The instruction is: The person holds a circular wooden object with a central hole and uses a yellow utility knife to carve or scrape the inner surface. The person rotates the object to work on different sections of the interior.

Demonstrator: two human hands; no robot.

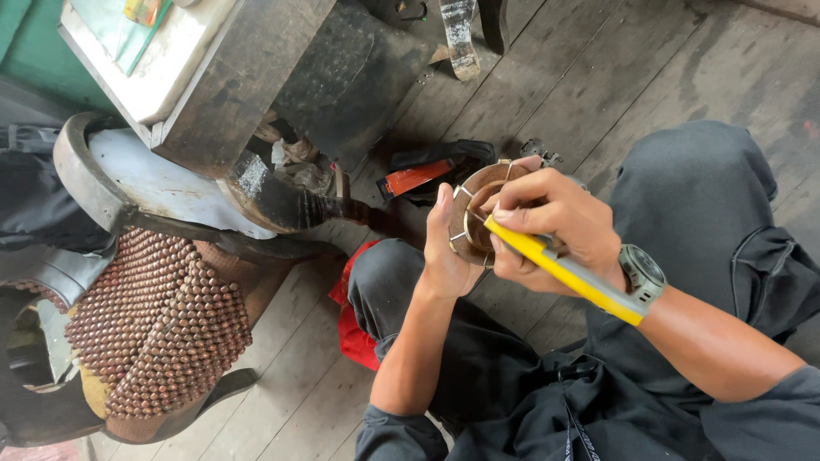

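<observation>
1. Wooden plank floor (547,77): it lies under everything. The person sits on it in dark trousers, knees spread either side of the hands.
2. Seat with a brown beaded cover (158,333): well to the left of the hands, next to a curved metal panel (145,183) and a worn metal box (213,77).
3. Red cloth (350,329): it lies on the floor just below the left hand, partly under the left knee.
4. Round brown part with pale metal clips on its rim (478,192): held up between both hands, over the gap between the knees. It is ring-shaped and hollow; its centre is hidden by fingers, so I cannot tell what is inside.
5. Left hand (444,248): grasping the ring's edge from the left, thumb up along the rim.
6. Right hand (555,226): closed around a yellow and grey tool (564,273), with the fingertips resting on the ring. A wristwatch (642,273) sits on this wrist.
7. Step, as judged: the tool tip is working at the ring's inner edge. The next move calls for a steady left-hand hold and a small, controlled push of the tip.
8. Orange-and-black object (418,177): on the floor, just above the left hand.
</observation>
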